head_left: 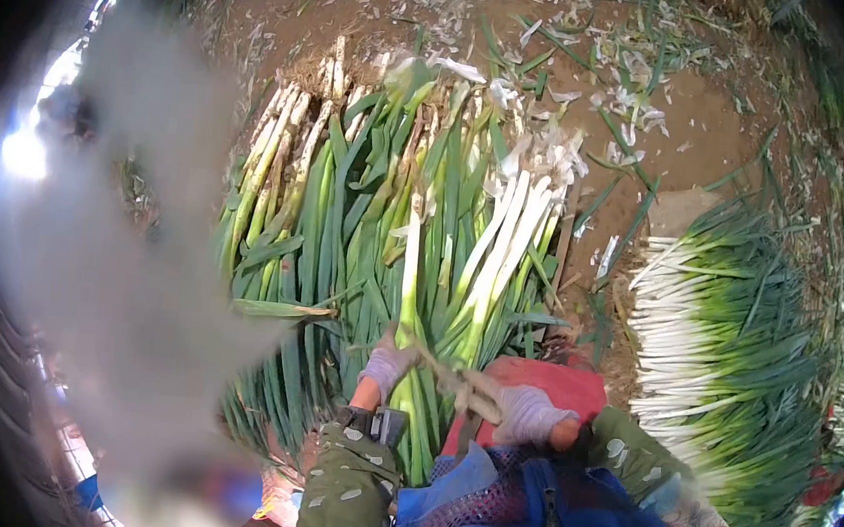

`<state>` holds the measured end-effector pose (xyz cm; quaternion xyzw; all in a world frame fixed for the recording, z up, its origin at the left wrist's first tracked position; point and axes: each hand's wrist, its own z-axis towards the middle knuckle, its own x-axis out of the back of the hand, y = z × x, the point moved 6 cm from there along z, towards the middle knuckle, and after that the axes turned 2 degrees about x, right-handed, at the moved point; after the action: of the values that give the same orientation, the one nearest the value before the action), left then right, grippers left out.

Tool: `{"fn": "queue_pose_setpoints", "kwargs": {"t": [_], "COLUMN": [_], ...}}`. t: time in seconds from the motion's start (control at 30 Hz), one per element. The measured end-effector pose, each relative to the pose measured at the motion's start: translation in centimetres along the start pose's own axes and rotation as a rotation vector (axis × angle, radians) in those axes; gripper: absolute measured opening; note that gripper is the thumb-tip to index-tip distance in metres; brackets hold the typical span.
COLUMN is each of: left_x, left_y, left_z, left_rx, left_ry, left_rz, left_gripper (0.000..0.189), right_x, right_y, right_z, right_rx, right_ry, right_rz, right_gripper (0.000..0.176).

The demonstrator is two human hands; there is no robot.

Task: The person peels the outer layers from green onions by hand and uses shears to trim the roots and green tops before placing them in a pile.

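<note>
My left hand [390,363], in a pale lavender glove with soiled fingers, is closed around a long green onion [413,253]. Its white end points away from me, and its green leaves run down toward my lap. My right hand [527,413], gloved alike, is just right of that stalk with its fingers toward it. Those brownish fingers are smeared by motion, and a tan streak between the hands is too blurred to identify. Several clean white green onions [509,241] lie beyond my hands, on a wide heap of untrimmed green onions [297,202] with soil-stained ends.
On the right, a long row of cleaned green onions [681,346] lies with white ends toward me. Peeled skins [641,112] and leaf scraps litter the brown soil [694,137]. A red surface [552,380] is under my right hand. A grey blur covers much of the left side.
</note>
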<state>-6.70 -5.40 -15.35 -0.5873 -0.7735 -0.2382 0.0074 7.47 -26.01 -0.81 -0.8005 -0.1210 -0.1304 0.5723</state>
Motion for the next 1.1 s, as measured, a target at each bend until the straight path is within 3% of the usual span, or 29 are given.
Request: {"fn": "queue_pose_setpoints", "kwargs": {"t": [0.03,0.1,0.17,0.23,0.3,0.37,0.4,0.57,0.63,0.73,0.77,0.83,0.87,0.9,1.07,1.1], "left_x": [-0.1,0.3,1.0,1.2,0.6,1.3,1.6,0.8,1.0,1.0,1.2,1.8,2.0,2.0,1.0,1.0], "left_y": [-0.3,0.6,2.1,2.6,1.1,0.6,0.8,-0.6,0.5,-0.7,0.2,2.4,2.4,2.6,4.7,4.7], "left_z": [-0.1,-0.8,-2.4,-2.9,-1.8,-0.8,-0.9,-0.9,-1.3,-0.3,-1.0,-2.2,-1.8,-1.3,-2.5,-2.5], "left_rx": [-0.03,-0.086,-0.109,-0.047,-0.154,-0.194,-0.217,-0.056,-0.091,-0.071,-0.064,-0.082,-0.095,-0.084,-0.08,-0.076], "left_ry": [0.022,0.061,0.074,0.04,-0.048,0.074,0.145,-0.029,-0.013,-0.016,-0.019,-0.029,0.052,0.048,0.037,0.05], "left_rz": [0.01,0.075,0.12,0.054,-0.065,0.141,0.299,0.085,0.125,0.058,0.034,0.129,0.246,0.253,0.311,0.318], "left_gripper": [0.087,0.089,0.09,0.09,0.087,0.088,0.089,0.102,0.099,0.096,0.094,0.09,0.088,0.09,0.097,0.097], "right_x": [0.8,3.1,2.7,1.2,1.8,3.0,3.6,3.8,6.3,7.2,6.2,3.7,1.6,-1.6,3.2,3.1], "right_y": [0.4,3.3,0.9,-1.6,-1.1,2.1,2.3,10.4,10.7,4.8,3.8,1.2,1.6,3.5,0.9,0.2], "right_z": [0.8,2.8,2.8,2.7,4.4,7.3,8.9,18.0,19.6,15.9,14.3,8.1,4.6,1.1,3.0,2.6], "right_rx": [-0.005,-0.484,-0.475,-0.244,-0.019,-0.457,-0.469,-0.447,-0.456,-0.532,-0.552,-0.449,-0.273,-0.243,-0.592,-0.579], "right_ry": [-0.007,-0.033,-0.12,-0.131,0.061,-0.094,-0.091,0.156,0.222,0.103,-0.028,-0.153,-0.114,-0.01,-0.203,-0.203], "right_rz": [-0.01,0.054,-0.025,0.141,-0.12,-0.096,-0.111,-0.075,-0.057,0.32,0.054,-0.068,-0.069,0.375,0.135,0.141], "right_gripper": [0.091,0.094,0.094,0.093,0.093,0.072,0.072,0.074,0.076,0.059,0.065,0.068,0.07,0.079,0.086,0.086]}}
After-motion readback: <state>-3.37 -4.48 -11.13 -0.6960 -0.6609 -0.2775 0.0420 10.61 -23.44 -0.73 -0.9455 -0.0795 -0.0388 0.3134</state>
